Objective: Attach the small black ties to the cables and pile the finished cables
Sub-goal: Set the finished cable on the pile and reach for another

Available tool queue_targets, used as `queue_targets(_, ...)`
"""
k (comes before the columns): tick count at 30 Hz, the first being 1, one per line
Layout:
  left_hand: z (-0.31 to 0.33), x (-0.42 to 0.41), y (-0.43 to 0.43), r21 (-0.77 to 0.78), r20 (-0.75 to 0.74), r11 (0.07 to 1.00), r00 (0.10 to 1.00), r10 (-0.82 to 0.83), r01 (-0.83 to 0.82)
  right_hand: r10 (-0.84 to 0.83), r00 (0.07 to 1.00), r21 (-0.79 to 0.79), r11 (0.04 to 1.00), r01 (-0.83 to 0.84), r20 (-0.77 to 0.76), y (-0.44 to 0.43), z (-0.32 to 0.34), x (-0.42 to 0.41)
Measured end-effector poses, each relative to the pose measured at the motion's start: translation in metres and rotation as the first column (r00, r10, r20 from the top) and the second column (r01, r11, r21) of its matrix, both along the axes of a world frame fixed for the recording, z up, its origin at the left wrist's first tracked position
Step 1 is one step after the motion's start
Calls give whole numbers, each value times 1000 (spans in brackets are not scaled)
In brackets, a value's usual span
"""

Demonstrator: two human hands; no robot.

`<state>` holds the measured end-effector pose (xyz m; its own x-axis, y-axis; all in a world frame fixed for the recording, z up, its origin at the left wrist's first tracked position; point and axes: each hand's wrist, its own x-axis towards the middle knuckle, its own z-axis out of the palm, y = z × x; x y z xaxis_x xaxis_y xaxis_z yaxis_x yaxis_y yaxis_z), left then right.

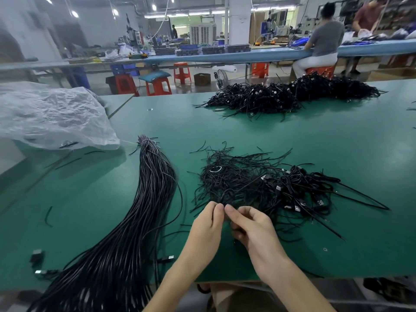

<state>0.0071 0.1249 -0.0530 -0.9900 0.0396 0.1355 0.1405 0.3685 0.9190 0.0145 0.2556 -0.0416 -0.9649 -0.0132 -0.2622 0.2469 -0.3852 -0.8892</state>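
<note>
no legible text, label, brand, number or sign anywhere

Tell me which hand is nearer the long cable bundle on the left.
Left. The left hand sits just right of the cable bundle; the right hand lies farther right, beyond the left hand, against the heap of ties.

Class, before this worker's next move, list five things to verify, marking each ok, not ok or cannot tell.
1. Heap of thin black ties within reach: ok.
2. Left hand and right hand fingertips meet at heap's near edge: ok.
3. Tie pinched between them: cannot tell.
4. Long bundle of black cables lies left of the hands: ok.
5. Pile of coiled black cables sits right of the heap: ok.
</note>
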Motion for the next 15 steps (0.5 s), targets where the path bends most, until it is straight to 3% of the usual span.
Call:
queue_targets(3,8,-1,-5,63,90,997,995,-48,43,34,996,101,995,-26,-82,6,4,-2)
queue_targets(7,21,2,-15,325,279,938,935,-219,123,189,967,159,974,-163,-171,14,12,-6)
queue_targets(11,30,4,-18,400,321,902,897,-303,162,367,896,157,928,-337,-248,18,17,-5)
queue_targets(15,34,5,-23,416,309,880,874,-375,230,442,863,261,887,-380,-244,17,21,-2)
